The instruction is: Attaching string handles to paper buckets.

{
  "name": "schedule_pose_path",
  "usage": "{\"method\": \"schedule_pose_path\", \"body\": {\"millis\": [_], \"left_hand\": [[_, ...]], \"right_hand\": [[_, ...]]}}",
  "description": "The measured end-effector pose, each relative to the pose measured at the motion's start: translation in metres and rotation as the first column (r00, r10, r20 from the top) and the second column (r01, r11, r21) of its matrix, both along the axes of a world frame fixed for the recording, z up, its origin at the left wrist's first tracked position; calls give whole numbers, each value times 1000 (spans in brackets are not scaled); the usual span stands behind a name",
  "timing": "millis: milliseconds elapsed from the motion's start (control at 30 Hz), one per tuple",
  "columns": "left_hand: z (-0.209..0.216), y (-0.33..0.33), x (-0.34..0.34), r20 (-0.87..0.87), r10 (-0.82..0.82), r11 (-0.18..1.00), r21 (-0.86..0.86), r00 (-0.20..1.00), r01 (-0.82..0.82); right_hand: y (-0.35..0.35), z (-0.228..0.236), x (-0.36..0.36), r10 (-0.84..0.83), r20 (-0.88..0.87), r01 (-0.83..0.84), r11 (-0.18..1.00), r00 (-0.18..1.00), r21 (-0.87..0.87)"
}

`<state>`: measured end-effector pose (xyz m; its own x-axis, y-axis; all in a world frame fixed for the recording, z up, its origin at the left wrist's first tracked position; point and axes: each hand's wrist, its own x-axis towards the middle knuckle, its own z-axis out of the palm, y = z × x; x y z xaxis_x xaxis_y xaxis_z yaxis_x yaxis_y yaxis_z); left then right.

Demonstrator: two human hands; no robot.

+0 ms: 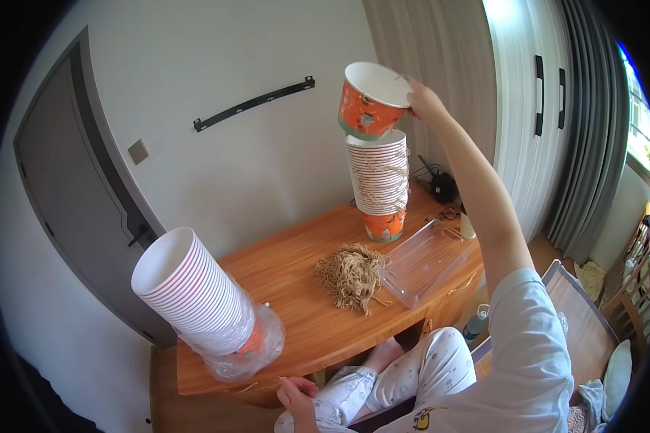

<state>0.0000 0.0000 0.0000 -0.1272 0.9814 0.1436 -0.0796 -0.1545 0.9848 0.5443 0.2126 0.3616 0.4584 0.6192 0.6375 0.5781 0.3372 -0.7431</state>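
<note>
Orange printed tub [368, 113], gripped by right fingers [417, 95]

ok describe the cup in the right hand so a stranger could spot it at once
Start at the wooden desk, then find the string-draped stack of paper cups. At its top, the right hand holds an orange-sided cup by the rim. Only this cup is in a hand.

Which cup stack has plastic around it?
The left stack: clear plastic wraps its lower part, while the right stack, beneath the held cup, shows none.
</note>
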Motion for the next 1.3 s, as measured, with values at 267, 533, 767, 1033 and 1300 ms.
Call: {"method": "schedule_pose_path", "body": {"millis": [267, 533, 767, 1033, 1300], "left_hand": [[-54, 5, -6, 83, -119, 975, 197, 989, 100], [-51, -8, -21, 54, -111, 967, 236, 992, 95], [20, 5, -25, 14, -132, 900, 420, 991, 113], [210, 91, -71, -64, 557, 382, 905, 828, -187], [310, 102, -76, -848, 315, 849, 453, 427, 272]], "right_hand": [[41, -6, 73, -238, 622, 568, 714, 746, -409], [39, -31, -21, -330, 455, 555, 613, 827, -563], [29, -29, -25, -293, 486, 561, 549, 823, -620], [24, -74, 20, -389, 346, 514, 740, 854, -435], [-99, -153, -104, -11, 347, -14, 997, 938, 70]]}}
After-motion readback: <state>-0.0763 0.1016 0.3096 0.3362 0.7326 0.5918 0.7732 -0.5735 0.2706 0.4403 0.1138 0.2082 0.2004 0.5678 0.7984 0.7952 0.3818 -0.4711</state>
